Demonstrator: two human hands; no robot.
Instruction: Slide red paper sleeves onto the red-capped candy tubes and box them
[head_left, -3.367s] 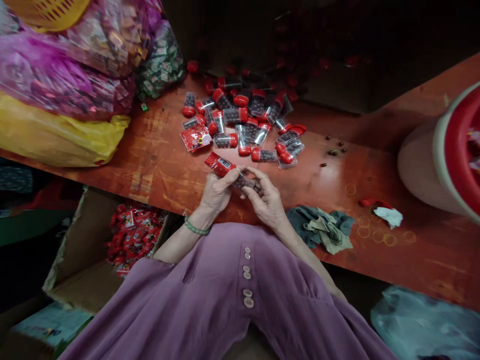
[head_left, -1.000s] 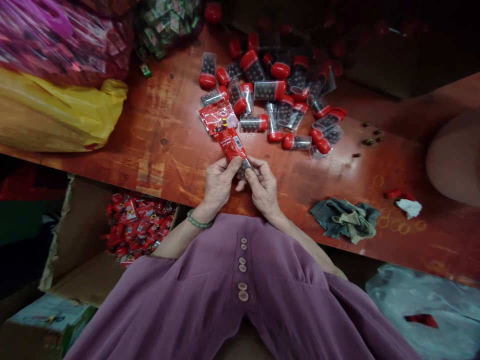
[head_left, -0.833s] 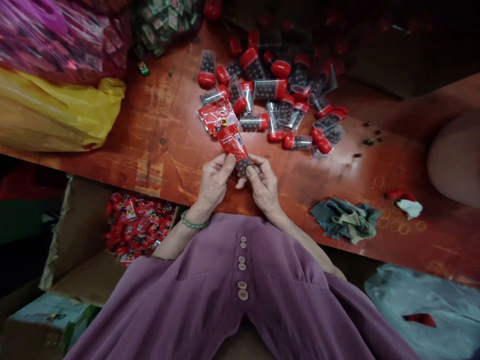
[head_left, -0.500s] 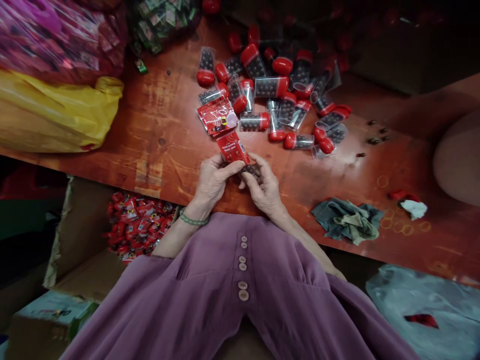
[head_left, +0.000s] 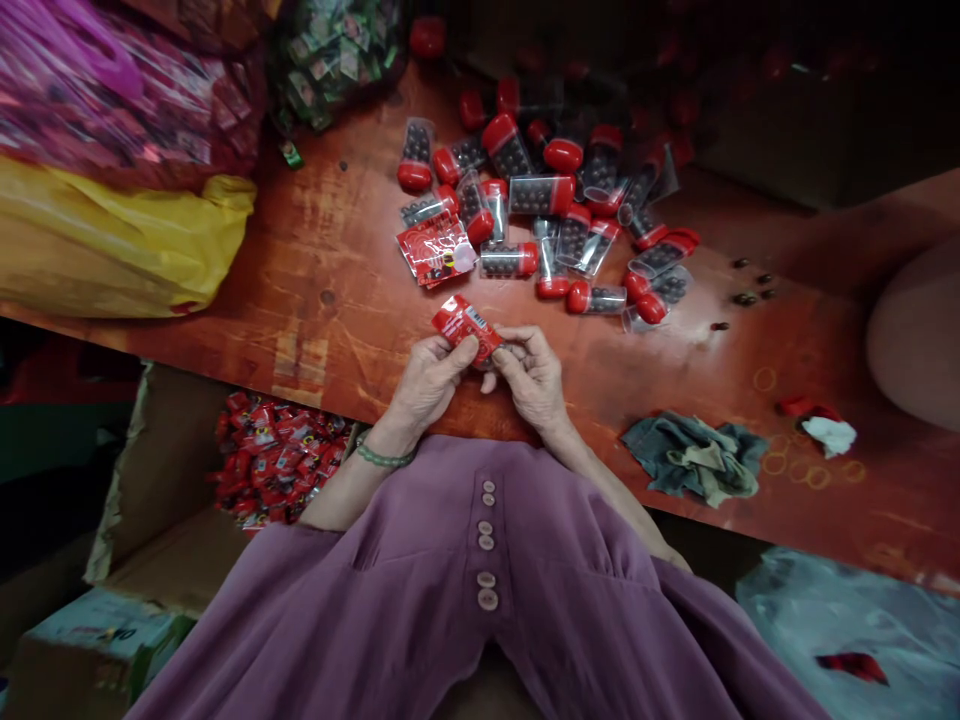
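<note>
Both hands meet at the near edge of a red wooden table (head_left: pixel 315 270). My left hand (head_left: pixel 426 380) pinches a red printed sleeve (head_left: pixel 465 325) from the left. My right hand (head_left: pixel 531 378) grips the clear tube of dark balls that sits almost wholly inside that sleeve; the tube is mostly hidden by my fingers. A short way beyond lie a few flat red sleeves (head_left: pixel 435 250). Behind them is a heap of several clear tubes with red caps (head_left: pixel 555 200), all filled with dark balls.
A cardboard box of red wrapped packs (head_left: pixel 274 465) stands below the table on the left. Yellow (head_left: pixel 112 250) and pink (head_left: pixel 112 100) plastic bags crowd the far left. A grey rag (head_left: pixel 694 455), rubber bands (head_left: pixel 795 468) and loose dark balls (head_left: pixel 750 285) lie to the right.
The red sleeve has slid down over the tube, so less of it sticks out beyond my fingers. Both hands stay together at the table edge; the view has shifted slightly.
</note>
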